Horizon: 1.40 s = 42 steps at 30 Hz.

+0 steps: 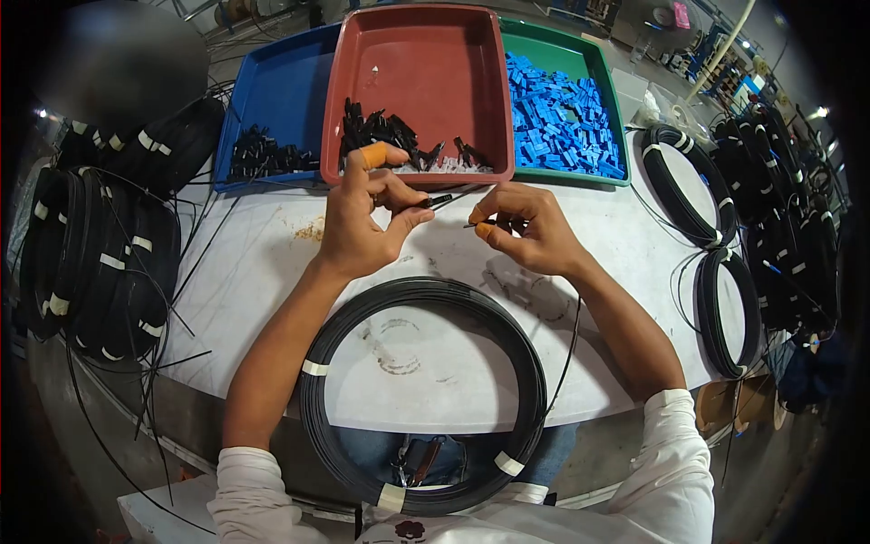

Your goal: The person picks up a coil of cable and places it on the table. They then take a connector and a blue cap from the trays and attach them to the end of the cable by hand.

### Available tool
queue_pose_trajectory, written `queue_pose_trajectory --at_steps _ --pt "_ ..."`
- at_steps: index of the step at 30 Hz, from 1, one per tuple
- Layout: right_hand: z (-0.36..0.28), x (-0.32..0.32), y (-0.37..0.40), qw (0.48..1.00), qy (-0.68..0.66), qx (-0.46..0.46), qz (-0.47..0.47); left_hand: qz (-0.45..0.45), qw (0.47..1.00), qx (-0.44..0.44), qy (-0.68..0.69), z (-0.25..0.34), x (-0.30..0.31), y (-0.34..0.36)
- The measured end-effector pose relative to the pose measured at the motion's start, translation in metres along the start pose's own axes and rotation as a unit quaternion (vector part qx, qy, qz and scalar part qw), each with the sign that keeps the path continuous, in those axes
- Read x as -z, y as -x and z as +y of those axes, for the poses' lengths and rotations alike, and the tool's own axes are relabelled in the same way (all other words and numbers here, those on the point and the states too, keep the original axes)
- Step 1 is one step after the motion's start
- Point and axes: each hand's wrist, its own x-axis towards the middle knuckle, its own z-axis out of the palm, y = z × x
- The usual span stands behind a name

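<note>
My left hand (358,222) is closed in a pinch on a small black connector piece (439,200), with tape around one finger. A short way to the right, my right hand (535,231) pinches a thin black cable end (476,224); its thumb also carries tape. The two held pieces are apart. Below my hands lies a large coil of black cable (426,290), bound with white tape and overhanging the table's front edge. One strand (571,349) rises from the coil's right side toward my right wrist.
A red tray (417,63) with black and clear parts stands behind my hands on the white table (245,272). Beside it are a blue tray (281,77) with black parts and a green tray (616,113) with blue pieces (562,118). Cable coils (100,245) flank both sides.
</note>
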Motion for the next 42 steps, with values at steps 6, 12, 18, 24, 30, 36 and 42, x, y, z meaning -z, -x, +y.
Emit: queue_pose_trajectory --at_steps 6,12,18,24,30,36,42 --pt "0.002 0.002 -0.001 0.999 -0.027 -0.036 -0.018 0.004 0.999 -0.012 -0.041 0.008 0.006 0.002" --pt "-0.013 -0.001 0.002 0.987 -0.133 -0.088 -0.013 -0.019 0.991 -0.063 -0.114 0.015 0.005 0.005" --pt "-0.027 -0.001 0.001 0.976 -0.162 -0.146 -0.005 -0.028 0.983 -0.111 -0.144 0.019 0.002 0.006" --pt "-0.025 0.001 0.000 0.973 -0.162 -0.160 -0.024 -0.041 0.979 -0.131 -0.149 0.016 0.000 0.008" --pt "-0.029 0.001 -0.001 0.977 -0.147 -0.151 -0.035 -0.044 0.979 -0.136 -0.145 0.016 0.000 0.009" --pt "-0.022 0.000 -0.001 0.975 -0.171 -0.132 -0.045 -0.041 0.974 -0.152 -0.161 0.016 0.001 0.009" --pt "-0.022 -0.001 -0.001 0.976 -0.170 -0.124 -0.054 -0.039 0.978 -0.142 -0.145 0.014 -0.001 0.010"
